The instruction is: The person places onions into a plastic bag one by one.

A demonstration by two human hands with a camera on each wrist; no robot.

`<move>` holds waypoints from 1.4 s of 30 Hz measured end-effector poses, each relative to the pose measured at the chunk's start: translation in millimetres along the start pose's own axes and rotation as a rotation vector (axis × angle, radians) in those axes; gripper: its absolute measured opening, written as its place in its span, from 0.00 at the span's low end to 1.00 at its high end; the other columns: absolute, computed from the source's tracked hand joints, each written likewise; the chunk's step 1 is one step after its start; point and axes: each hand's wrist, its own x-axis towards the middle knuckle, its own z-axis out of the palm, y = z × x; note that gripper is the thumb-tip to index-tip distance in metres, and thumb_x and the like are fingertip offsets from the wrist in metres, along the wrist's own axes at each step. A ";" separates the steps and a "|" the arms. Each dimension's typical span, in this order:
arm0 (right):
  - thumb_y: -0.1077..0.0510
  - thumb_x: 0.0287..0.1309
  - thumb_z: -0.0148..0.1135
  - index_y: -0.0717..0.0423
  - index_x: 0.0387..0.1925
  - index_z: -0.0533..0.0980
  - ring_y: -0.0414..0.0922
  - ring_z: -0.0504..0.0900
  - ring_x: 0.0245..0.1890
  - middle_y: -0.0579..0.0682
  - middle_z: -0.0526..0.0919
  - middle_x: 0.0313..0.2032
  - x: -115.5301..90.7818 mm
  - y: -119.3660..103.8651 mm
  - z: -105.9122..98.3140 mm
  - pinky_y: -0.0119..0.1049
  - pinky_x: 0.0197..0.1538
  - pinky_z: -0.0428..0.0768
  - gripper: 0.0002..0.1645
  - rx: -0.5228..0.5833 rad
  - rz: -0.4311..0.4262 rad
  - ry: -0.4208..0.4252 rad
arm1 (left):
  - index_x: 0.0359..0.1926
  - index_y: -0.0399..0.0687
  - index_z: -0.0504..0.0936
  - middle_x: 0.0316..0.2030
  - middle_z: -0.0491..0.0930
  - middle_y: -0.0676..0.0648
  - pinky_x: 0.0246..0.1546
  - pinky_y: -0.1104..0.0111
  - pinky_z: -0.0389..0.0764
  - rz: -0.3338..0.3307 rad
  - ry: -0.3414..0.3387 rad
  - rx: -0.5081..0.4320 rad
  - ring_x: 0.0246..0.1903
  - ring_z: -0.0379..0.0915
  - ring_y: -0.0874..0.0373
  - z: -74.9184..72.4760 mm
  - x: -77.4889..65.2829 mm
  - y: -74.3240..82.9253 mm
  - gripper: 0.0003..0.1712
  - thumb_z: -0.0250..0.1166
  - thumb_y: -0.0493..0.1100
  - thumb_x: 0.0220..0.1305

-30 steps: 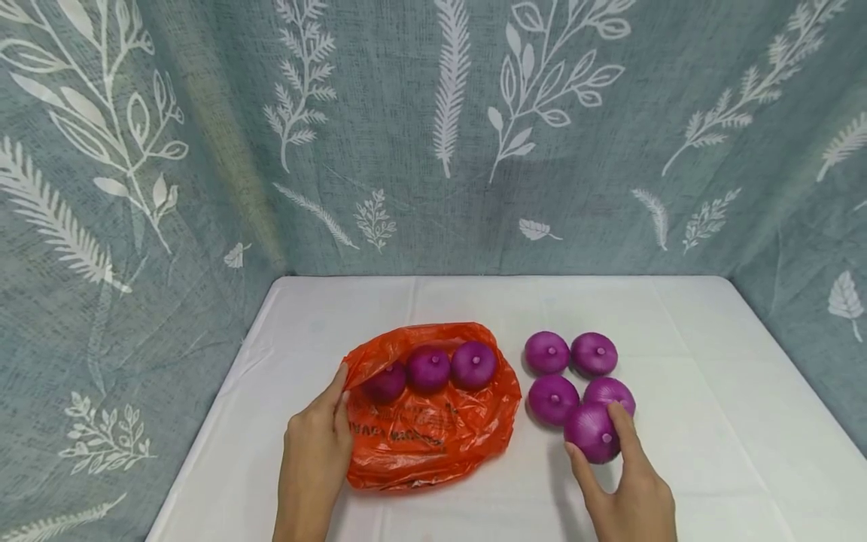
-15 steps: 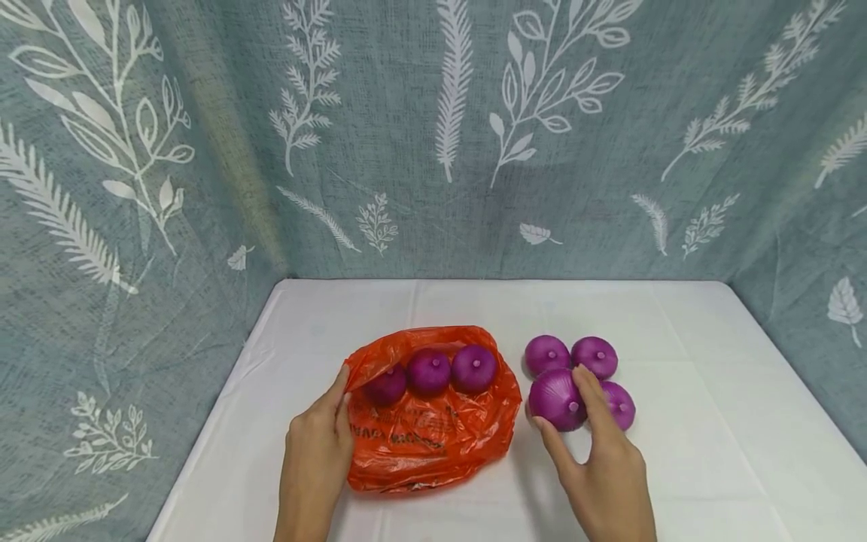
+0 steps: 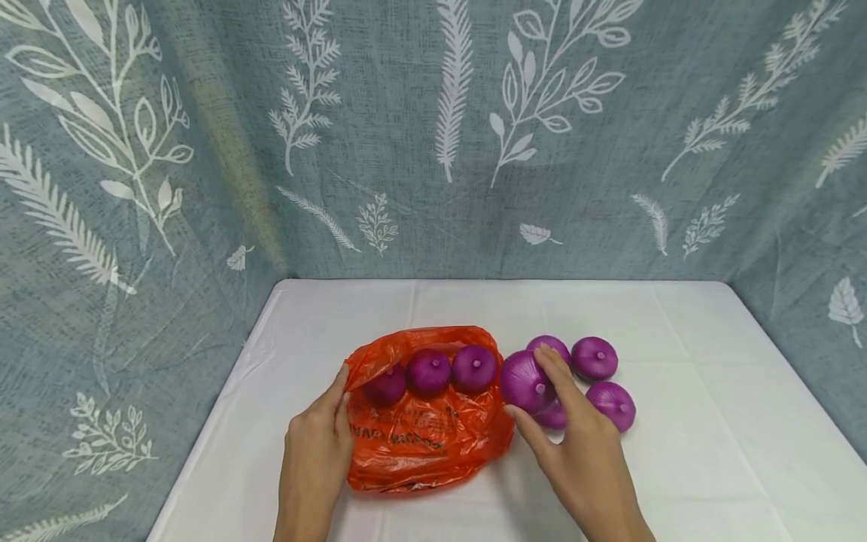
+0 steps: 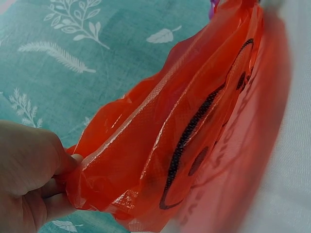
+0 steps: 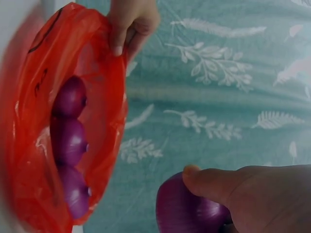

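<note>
My left hand (image 3: 314, 444) pinches the left edge of a thin red plastic bag (image 3: 420, 459), which lies with its mouth held up. Three purple onions sit in a row inside it; the middle onion (image 3: 429, 372) and its neighbours show also in the right wrist view. Between the thumb and fingers of my right hand (image 3: 589, 444) is another purple onion (image 3: 524, 382), just right of the bag's rim. In the left wrist view, fingers (image 4: 60, 162) grip the bag's bunched edge. The held onion (image 5: 182, 206) hangs apart from the bag in the right wrist view.
Several more onions lie on the white-covered table (image 3: 711, 452) to the right: a back one (image 3: 594, 357), a front one (image 3: 611, 407), and two partly hidden behind the right hand and its onion. A green leaf-patterned curtain (image 3: 406, 150) closes off the back and sides.
My right hand has carried its onion leftward and away over the other onions, to beside the bag's right rim. The left hand keeps its place on the bag.
</note>
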 end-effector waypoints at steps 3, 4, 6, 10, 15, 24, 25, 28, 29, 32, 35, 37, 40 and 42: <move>0.51 0.55 0.83 0.42 0.77 0.69 0.49 0.83 0.65 0.43 0.75 0.73 5.4 -2.6 0.4 0.46 0.62 0.82 0.51 0.019 -0.033 -0.025 | 0.71 0.38 0.77 0.57 0.84 0.32 0.47 0.45 0.87 -0.001 0.001 0.001 0.51 0.86 0.37 -0.1 -0.3 -0.5 0.27 0.64 0.28 0.73; 0.51 0.56 0.83 0.42 0.77 0.69 0.49 0.83 0.65 0.43 0.75 0.74 7.0 -3.6 0.5 0.46 0.62 0.82 0.50 0.025 -0.041 -0.033 | 0.71 0.38 0.77 0.57 0.84 0.32 0.47 0.45 0.87 -0.003 0.000 0.002 0.51 0.86 0.37 -0.2 -0.3 -0.7 0.27 0.64 0.28 0.73; 0.50 0.57 0.82 0.41 0.78 0.68 0.48 0.85 0.62 0.42 0.73 0.74 10.2 -5.5 1.0 0.45 0.62 0.82 0.50 0.036 -0.058 -0.049 | 0.71 0.38 0.77 0.57 0.84 0.32 0.47 0.45 0.87 -0.008 -0.002 0.004 0.50 0.86 0.37 -0.3 -0.3 -1.0 0.27 0.64 0.28 0.73; 0.49 0.59 0.81 0.40 0.78 0.68 0.38 0.87 0.31 0.39 0.70 0.76 16.6 -10.3 2.3 0.40 0.57 0.86 0.49 0.038 -0.075 -0.084 | 0.71 0.37 0.77 0.57 0.84 0.32 0.46 0.45 0.88 0.000 0.006 0.006 0.50 0.87 0.37 0.1 -0.4 -2.1 0.27 0.64 0.28 0.73; 0.46 0.61 0.79 0.38 0.78 0.67 0.34 0.63 0.14 0.37 0.69 0.77 23.8 -16.5 6.1 0.28 0.27 0.79 0.47 0.035 -0.077 -0.137 | 0.70 0.37 0.78 0.55 0.85 0.32 0.42 0.47 0.89 0.008 0.009 0.007 0.47 0.88 0.39 1.3 -0.7 -3.0 0.26 0.63 0.28 0.73; 0.48 0.61 0.79 0.29 0.79 0.63 0.39 0.90 0.37 0.37 0.67 0.77 32.5 -26.3 21.1 0.35 0.52 0.87 0.49 0.064 -0.133 -0.201 | 0.71 0.38 0.78 0.56 0.85 0.33 0.43 0.46 0.89 0.010 0.007 -0.003 0.47 0.88 0.39 2.9 0.1 -2.4 0.27 0.64 0.28 0.73; 0.48 0.61 0.79 0.29 0.78 0.64 0.36 0.87 0.30 0.38 0.67 0.77 33.2 -27.6 23.4 0.35 0.49 0.88 0.49 0.073 -0.133 -0.212 | 0.71 0.37 0.78 0.56 0.85 0.33 0.43 0.46 0.89 0.009 0.007 -0.003 0.47 0.88 0.38 3.1 0.0 -2.4 0.27 0.64 0.28 0.73; 0.49 0.60 0.79 0.32 0.78 0.65 0.36 0.89 0.35 0.40 0.70 0.76 35.4 -30.6 31.0 0.35 0.52 0.88 0.49 0.105 -0.147 -0.237 | 0.70 0.37 0.78 0.56 0.85 0.33 0.45 0.46 0.88 0.012 0.010 -0.005 0.49 0.87 0.38 3.6 0.3 -2.7 0.27 0.64 0.28 0.73; 0.49 0.60 0.80 0.33 0.78 0.65 0.38 0.90 0.43 0.40 0.72 0.75 36.0 -31.5 33.9 0.37 0.57 0.86 0.49 0.115 -0.155 -0.244 | 0.70 0.37 0.78 0.56 0.85 0.33 0.45 0.45 0.88 0.014 0.010 -0.005 0.49 0.87 0.38 3.5 0.1 -2.8 0.27 0.64 0.28 0.73; 0.48 0.61 0.79 0.36 0.78 0.66 0.42 0.85 0.61 0.40 0.76 0.72 37.7 -34.0 42.9 0.39 0.63 0.83 0.48 0.139 -0.166 -0.289 | 0.70 0.37 0.78 0.56 0.85 0.33 0.45 0.45 0.88 0.015 0.015 -0.003 0.48 0.88 0.38 2.8 -0.5 -3.3 0.26 0.64 0.28 0.73; 0.45 0.60 0.79 0.38 0.77 0.67 0.42 0.85 0.60 0.43 0.80 0.69 38.0 -36.9 52.3 0.39 0.61 0.84 0.47 0.153 -0.152 -0.344 | 0.70 0.37 0.78 0.56 0.85 0.33 0.46 0.45 0.88 0.014 0.019 -0.004 0.49 0.88 0.38 2.8 -1.3 -3.8 0.26 0.64 0.28 0.72; 0.44 0.60 0.80 0.42 0.77 0.68 0.44 0.87 0.58 0.46 0.82 0.67 37.8 -38.6 59.1 0.41 0.59 0.86 0.48 0.153 -0.149 -0.370 | 0.70 0.36 0.78 0.56 0.85 0.33 0.47 0.45 0.88 0.014 0.014 -0.009 0.50 0.87 0.37 3.2 -1.6 -3.8 0.26 0.64 0.28 0.72; 0.45 0.60 0.80 0.47 0.77 0.68 0.47 0.87 0.57 0.51 0.84 0.64 37.1 -41.0 69.6 0.43 0.56 0.87 0.48 0.163 -0.156 -0.404 | 0.69 0.35 0.79 0.56 0.85 0.32 0.48 0.45 0.87 0.014 0.004 -0.015 0.51 0.86 0.36 3.8 -1.7 -3.9 0.26 0.64 0.27 0.72; 0.46 0.60 0.80 0.51 0.76 0.69 0.48 0.88 0.57 0.53 0.84 0.63 36.5 -42.3 77.2 0.43 0.56 0.88 0.48 0.176 -0.168 -0.429 | 0.69 0.35 0.79 0.56 0.85 0.32 0.48 0.46 0.87 0.010 -0.002 -0.014 0.51 0.86 0.36 3.8 -1.9 -3.9 0.25 0.65 0.28 0.72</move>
